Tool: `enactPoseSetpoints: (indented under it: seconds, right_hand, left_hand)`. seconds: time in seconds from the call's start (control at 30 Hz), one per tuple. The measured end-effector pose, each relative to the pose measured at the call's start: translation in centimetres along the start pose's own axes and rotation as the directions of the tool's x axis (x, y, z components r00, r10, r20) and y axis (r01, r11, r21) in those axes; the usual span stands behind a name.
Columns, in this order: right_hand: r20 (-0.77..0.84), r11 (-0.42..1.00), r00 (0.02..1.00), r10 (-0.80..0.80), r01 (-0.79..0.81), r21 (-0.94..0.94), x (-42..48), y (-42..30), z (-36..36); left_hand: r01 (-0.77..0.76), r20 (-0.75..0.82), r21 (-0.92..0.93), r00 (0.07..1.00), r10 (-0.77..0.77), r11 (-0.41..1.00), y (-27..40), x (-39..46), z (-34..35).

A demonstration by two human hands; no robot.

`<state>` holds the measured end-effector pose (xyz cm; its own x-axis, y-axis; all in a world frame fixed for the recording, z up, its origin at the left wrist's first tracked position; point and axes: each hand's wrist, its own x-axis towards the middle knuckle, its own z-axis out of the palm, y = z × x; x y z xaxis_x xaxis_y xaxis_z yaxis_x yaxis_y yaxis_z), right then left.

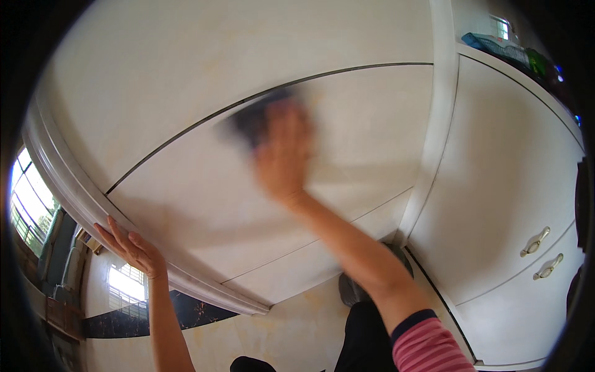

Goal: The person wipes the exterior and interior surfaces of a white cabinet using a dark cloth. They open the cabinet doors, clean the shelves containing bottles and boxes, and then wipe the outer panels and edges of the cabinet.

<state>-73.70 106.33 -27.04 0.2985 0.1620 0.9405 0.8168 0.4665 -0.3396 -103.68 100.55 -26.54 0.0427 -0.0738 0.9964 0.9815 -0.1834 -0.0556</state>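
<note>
A dark cloth (253, 118), blurred by motion, lies under my right hand (284, 151). That hand presses it flat against a large cream panel (372, 116), just below the dark seam (204, 118) that curves across the surface. Off to the lower left, my left hand (135, 251) rests with fingers spread on the white moulded frame (65, 162) along the panel's edge; nothing is held in it. The blur hides the cloth's exact outline and how the right fingers grip it.
On the right stands a white cabinet (502, 176) with two metal handles (535, 242). A blue plastic basket (497, 46) sits on its top. A barred window (30, 200) is at far left. Below are the tiled floor (279, 339) with a black marbled strip (200, 309) and my shoe (353, 290).
</note>
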Motion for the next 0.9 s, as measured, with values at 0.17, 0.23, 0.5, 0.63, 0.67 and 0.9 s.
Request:
enactPoseSetpoints:
  seconds: [0.17,0.23,0.5,0.63,0.67,0.9]
  right_hand:
    - [0.138,0.580,0.566,-0.813,0.810,0.091,-2.1,-4.7,2.0]
    - [0.120,0.692,0.686,-0.717,0.722,0.006,0.8,-2.3,0.6]
    - [-0.421,0.898,0.869,0.262,-0.380,-0.224,8.2,24.2,-9.8]
    - [-0.189,0.979,0.978,0.085,-0.117,-0.165,0.8,7.8,-1.9]
    - [-0.032,0.992,0.996,0.079,-0.082,-0.101,-1.6,2.1,-0.9]
    - [0.192,0.398,0.356,-0.915,0.879,0.264,-12.3,-7.1,4.0]
  left_hand:
    - [0.058,0.004,-0.086,0.998,-0.058,0.995,2.5,-0.7,1.4]
    - [0.010,-0.005,0.020,1.000,-0.010,1.000,1.2,-0.3,0.6]
    - [0.099,-0.019,-0.016,0.995,-0.099,0.995,2.3,-0.6,1.3]
    - [0.059,0.019,0.026,0.998,-0.059,0.998,-0.5,-0.4,-0.8]
    - [0.062,0.022,0.019,0.998,-0.062,0.998,-1.0,-0.5,-1.1]
    - [0.049,0.052,-0.035,0.998,-0.047,0.998,1.9,-0.3,0.9]
